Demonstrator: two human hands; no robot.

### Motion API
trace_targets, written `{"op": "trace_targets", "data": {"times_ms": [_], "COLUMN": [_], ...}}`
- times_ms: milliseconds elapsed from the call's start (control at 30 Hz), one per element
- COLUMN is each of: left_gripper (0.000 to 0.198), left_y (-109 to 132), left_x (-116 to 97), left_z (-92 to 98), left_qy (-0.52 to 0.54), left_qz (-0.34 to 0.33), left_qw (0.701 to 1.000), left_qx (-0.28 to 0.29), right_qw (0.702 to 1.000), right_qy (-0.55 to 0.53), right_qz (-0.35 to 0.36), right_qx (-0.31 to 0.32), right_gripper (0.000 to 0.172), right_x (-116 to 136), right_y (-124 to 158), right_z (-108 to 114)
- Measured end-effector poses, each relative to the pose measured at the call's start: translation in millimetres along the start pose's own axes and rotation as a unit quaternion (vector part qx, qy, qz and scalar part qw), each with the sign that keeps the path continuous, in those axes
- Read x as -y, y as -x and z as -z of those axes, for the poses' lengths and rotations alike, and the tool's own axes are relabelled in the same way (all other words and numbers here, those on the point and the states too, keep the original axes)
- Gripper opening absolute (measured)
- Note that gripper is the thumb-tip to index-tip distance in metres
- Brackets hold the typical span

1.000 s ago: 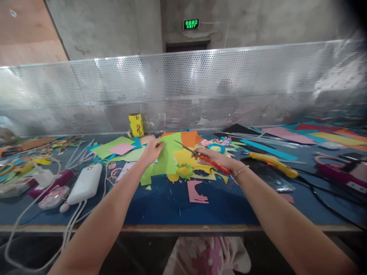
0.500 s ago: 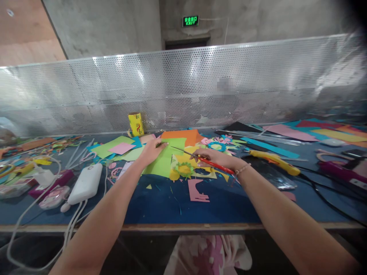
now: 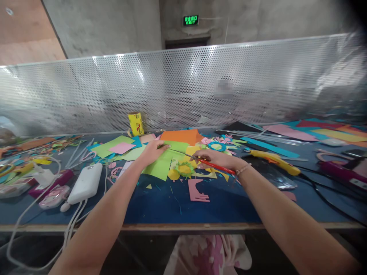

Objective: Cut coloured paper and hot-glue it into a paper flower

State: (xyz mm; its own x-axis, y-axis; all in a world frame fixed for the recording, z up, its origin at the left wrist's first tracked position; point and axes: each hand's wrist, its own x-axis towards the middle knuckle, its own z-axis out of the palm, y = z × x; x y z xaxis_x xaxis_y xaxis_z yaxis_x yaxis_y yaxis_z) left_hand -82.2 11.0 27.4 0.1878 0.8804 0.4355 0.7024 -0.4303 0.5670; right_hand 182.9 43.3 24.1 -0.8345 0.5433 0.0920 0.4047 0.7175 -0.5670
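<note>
Green paper (image 3: 158,167) is pinched in left hand (image 3: 153,151); right hand (image 3: 207,156) grips red scissors (image 3: 219,167) against it; orange sheet (image 3: 180,136) behind.

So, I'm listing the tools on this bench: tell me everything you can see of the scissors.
The scissors are long and slim, with glossy red handles and thin, dark grey blades that look like metal. The right hand holds them, its fingers covering part of the handles. They slant across the view, tips pointing left and away from the person, the blades over or in the green paper. How far the blades stand open is too small to tell.
</note>
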Motion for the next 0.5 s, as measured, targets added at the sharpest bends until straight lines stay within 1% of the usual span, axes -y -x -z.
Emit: {"op": "trace_targets", "data": {"times_ms": [167,367,500], "left_gripper": [0.026,0.027,0.026], "left_y": [0.2,-0.6,-0.7], "left_x": [-1.9,1.1,1.3], "left_z": [0.6,0.8,1.6], "left_qy": [-0.008,-0.01,-0.006], "left_qz": [0.006,-0.001,-0.002], "left_qw": [1.0,1.0,1.0], "left_qx": [0.005,0.005,-0.005], "right_qw": [1.0,1.0,1.0], "right_qy": [0.004,0.004,0.006], "right_qz": [-0.005,-0.001,0.001], "right_qx": [0.001,0.001,0.0], "right_gripper": [0.045,0.046,0.046], "right_x": [-0.9,0.5,-1.1], "right_y": [-0.5,0.0,-0.3], "right_z": [-0.4,0.1,-0.5]}}
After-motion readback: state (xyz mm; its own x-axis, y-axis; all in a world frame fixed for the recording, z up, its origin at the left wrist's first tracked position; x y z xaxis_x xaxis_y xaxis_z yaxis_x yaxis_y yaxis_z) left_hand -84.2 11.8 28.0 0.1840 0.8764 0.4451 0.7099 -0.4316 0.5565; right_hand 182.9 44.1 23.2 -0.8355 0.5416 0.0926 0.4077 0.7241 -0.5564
